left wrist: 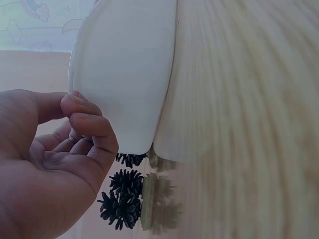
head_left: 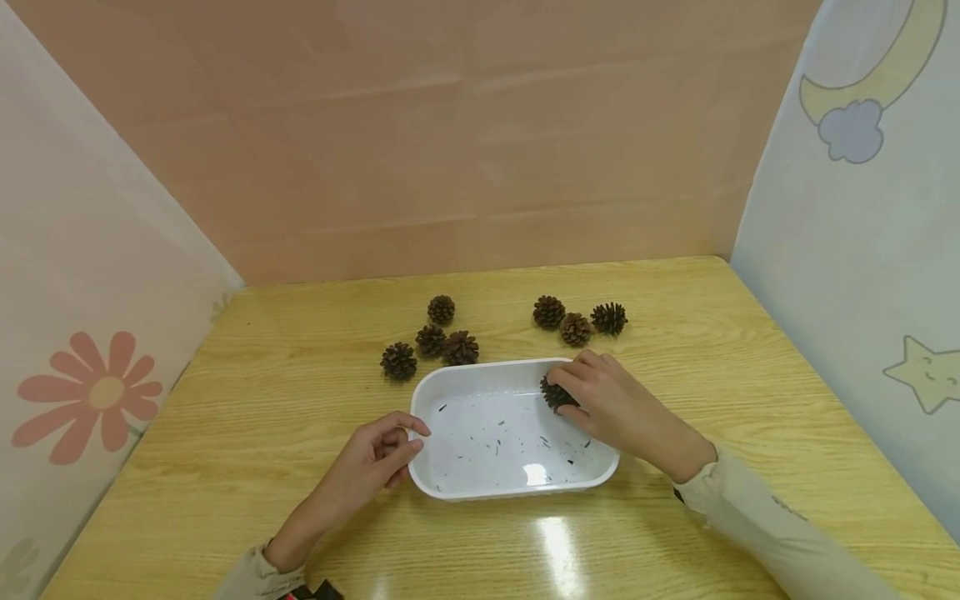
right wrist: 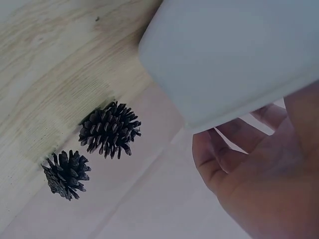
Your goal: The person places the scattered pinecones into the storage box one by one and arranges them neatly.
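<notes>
A white rectangular tray (head_left: 480, 492) sits on the table with small dark flakes scattered over its floor. My left hand (head_left: 378, 454) pinches the tray's left rim between thumb and curled fingers; the left wrist view has the same hand (left wrist: 65, 154) at the tray wall (left wrist: 124, 74). At the tray's far right corner, my right hand (head_left: 600, 396) grips a brown pine cone (head_left: 553, 393) inside the walls. Fingers partly cover that cone. From the right wrist, the tray's outer side (right wrist: 224, 59) hides it, and the right hand (right wrist: 264, 164) reaches over the rim.
Behind the tray, several pine cones (head_left: 399, 361) lie in a loose group to the left. Three more (head_left: 574, 330) lie to the right. A tan backdrop (head_left: 480, 150) closes off the far edge, with printed cloth walls (head_left: 847, 250) on both sides.
</notes>
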